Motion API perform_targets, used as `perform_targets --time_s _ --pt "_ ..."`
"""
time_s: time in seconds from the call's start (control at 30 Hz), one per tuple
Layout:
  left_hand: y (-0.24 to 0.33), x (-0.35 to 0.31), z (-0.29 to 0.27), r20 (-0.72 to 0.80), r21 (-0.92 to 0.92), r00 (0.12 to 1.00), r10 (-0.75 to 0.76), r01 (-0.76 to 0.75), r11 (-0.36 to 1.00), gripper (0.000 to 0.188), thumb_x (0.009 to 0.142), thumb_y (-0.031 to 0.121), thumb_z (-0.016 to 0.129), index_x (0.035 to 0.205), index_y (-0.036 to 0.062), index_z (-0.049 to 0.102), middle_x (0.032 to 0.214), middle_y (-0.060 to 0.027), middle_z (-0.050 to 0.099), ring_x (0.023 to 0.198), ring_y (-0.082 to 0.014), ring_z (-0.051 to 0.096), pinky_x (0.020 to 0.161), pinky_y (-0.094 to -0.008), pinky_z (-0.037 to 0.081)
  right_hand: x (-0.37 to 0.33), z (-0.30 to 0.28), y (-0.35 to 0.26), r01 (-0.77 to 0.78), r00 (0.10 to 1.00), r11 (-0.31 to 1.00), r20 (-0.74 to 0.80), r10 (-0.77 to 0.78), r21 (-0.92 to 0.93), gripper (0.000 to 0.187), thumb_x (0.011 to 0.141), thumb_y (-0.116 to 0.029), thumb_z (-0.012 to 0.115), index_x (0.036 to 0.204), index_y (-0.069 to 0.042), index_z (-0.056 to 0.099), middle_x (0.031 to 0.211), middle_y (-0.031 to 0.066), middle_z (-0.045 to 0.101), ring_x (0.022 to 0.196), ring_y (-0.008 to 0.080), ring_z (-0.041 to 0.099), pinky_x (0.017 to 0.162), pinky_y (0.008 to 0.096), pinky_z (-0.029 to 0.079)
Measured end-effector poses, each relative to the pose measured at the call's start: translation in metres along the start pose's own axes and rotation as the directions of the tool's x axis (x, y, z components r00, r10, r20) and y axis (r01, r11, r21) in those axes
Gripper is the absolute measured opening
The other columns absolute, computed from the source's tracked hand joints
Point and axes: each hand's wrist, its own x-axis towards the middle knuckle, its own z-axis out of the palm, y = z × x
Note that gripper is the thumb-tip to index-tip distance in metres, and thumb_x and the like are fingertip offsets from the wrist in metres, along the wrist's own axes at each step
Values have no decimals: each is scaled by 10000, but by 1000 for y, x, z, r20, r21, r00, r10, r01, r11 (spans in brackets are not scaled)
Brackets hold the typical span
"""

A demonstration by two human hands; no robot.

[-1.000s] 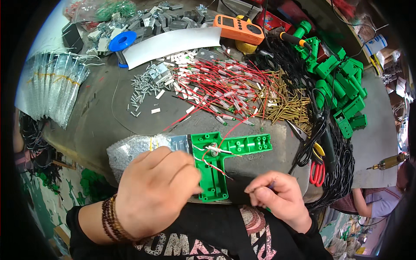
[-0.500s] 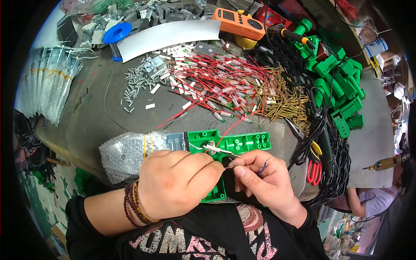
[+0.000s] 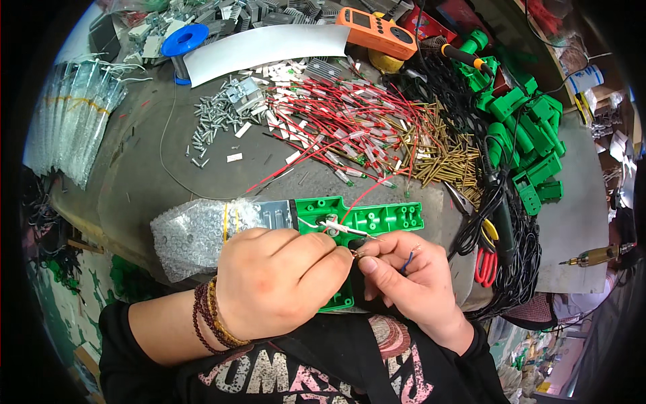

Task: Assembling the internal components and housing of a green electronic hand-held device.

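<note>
My left hand (image 3: 286, 286) is closed, its fingertips pinching thin wire ends in front of my body. Thumb and forefinger of my right hand (image 3: 410, 279) meet it there, pinched on the same wires. A short blue wire (image 3: 408, 261) with a bare end sticks up between my right fingers. Just behind the hands lies an open green plastic housing (image 3: 377, 219), partly covered by my left hand. A white sleeved wire (image 3: 340, 227) and a red wire (image 3: 360, 202) run out of it. A bubble-wrapped metal part (image 3: 202, 236) adjoins the housing on the left.
Behind lie red-wired indicator lights (image 3: 350, 128), brass screws (image 3: 444, 158) and silver screws (image 3: 208, 128). A blue solder spool (image 3: 185, 40) and an orange meter (image 3: 377, 30) stand farther back. Green housings (image 3: 528, 128), black cables (image 3: 518, 269) and red-handled pliers (image 3: 487, 266) are at right.
My fingertips have drawn slightly closer together at the wire ends. The view has shifted a little. At the far right, another person's arm has moved out of sight.
</note>
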Motion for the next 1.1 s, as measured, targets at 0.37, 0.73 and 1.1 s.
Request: perform_targets --time_s 0.37,0.73,1.1 --pt "2 -2 0 -47 11 999 -8 9 1000 281 684 70 800 953 71 720 865 -21 701 639 -171 633 540 -297 452 7 4 17 217 969 952 -68 -237 -218 96 934 -67 684 970 9 638 667 -16 622 593 17 520 538 219 433" --pt "10 -2 -3 22 -10 995 -97 98 995 259 737 1 729 979 3 637 893 -70 659 714 -199 658 499 -325 455 -4 -6 9 424 897 758 114 -427 -495 70 909 -39 693 918 -11 630 678 65 620 554 87 569 528 267 456" --pt "15 -2 -11 220 -138 964 -149 182 974 227 760 -1 714 963 32 616 943 -70 638 742 -225 674 525 -329 505 2 -5 -2 397 902 603 173 -395 -692 108 822 -43 750 919 -34 704 790 106 669 664 245 662 587 332 521"
